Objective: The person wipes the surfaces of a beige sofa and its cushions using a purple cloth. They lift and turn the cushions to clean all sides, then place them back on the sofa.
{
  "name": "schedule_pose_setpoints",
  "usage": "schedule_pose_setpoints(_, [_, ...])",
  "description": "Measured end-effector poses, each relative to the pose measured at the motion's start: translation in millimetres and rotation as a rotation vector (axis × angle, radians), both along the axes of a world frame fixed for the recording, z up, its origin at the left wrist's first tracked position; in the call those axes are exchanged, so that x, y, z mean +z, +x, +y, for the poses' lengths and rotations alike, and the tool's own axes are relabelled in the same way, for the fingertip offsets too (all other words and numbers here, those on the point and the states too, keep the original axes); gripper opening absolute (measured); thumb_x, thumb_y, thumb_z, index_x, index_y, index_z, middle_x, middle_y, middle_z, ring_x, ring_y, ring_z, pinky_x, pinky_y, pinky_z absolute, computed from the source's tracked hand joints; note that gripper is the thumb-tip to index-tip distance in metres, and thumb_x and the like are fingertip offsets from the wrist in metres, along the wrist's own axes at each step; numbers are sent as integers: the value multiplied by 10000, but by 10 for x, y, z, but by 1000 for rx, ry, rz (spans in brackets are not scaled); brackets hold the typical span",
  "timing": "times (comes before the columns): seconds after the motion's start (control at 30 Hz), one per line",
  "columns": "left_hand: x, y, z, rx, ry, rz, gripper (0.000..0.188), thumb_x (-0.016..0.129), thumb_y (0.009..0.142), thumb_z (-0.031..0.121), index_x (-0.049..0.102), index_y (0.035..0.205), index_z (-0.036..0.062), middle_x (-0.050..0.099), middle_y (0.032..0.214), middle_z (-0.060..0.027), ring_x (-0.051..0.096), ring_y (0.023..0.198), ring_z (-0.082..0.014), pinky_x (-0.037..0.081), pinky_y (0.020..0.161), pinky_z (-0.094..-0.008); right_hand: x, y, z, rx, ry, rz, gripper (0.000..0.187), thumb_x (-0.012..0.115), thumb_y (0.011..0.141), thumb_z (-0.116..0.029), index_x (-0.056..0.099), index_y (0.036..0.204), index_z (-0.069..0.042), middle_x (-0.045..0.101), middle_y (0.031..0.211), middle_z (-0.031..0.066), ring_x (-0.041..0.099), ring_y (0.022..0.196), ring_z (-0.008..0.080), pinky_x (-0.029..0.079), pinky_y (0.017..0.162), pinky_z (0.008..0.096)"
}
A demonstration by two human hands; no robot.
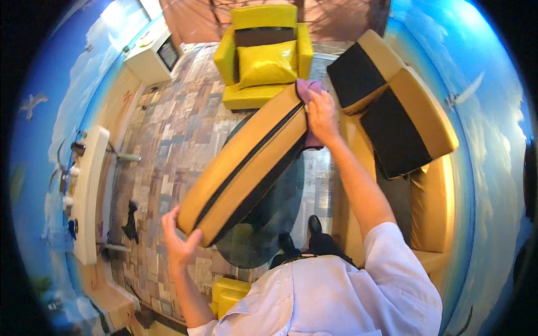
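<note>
A long tan sofa cushion (244, 162) with black sides and a dark seam along its edge is held up slantwise in front of me. My left hand (180, 239) grips its near left end, thumb on one side and fingers on the other. At the far right end, my right hand (322, 116) presses a purple cloth (311, 88) against the cushion. Part of the cloth hangs down below that hand. The right fingers are bent over the cloth, and their tips are partly hidden.
On the right stands a tan sofa (434, 207) with loose black-and-tan cushions (398, 123) leaning on it. A yellow armchair (263, 95) is ahead. A white table (92, 196) lines the left wall, with a white cabinet (150, 59) beyond. A dark rug (246, 246) lies underneath.
</note>
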State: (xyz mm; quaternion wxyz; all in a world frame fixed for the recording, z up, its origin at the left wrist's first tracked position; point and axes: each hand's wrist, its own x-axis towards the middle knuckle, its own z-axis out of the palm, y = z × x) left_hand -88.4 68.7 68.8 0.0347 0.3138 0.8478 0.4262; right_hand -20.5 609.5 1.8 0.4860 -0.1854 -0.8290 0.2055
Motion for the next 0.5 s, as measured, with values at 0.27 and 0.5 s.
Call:
schedule_pose_setpoints(0.27, [-170,1263,555,219,-15,120,863,945,739,297,588,1464,-7,523,1336,-171,556,1227,-332,485,1037,-426,120,-928,291,298,-12,-99,274,614,1007,-173,727,1193,-7,703,1237,253,600,1271,464,467,1096,503])
schedule_pose_setpoints(0.5, [-41,1349,1079,463,51,112,817,953,744,299,619,1425,-6,551,1308,-172,575,1215,-333,477,1058,-427,494,-193,-1536,637,149,-202,233,661,977,-167,728,1200,-169,675,1364,87,534,1401,338,273,1162,691])
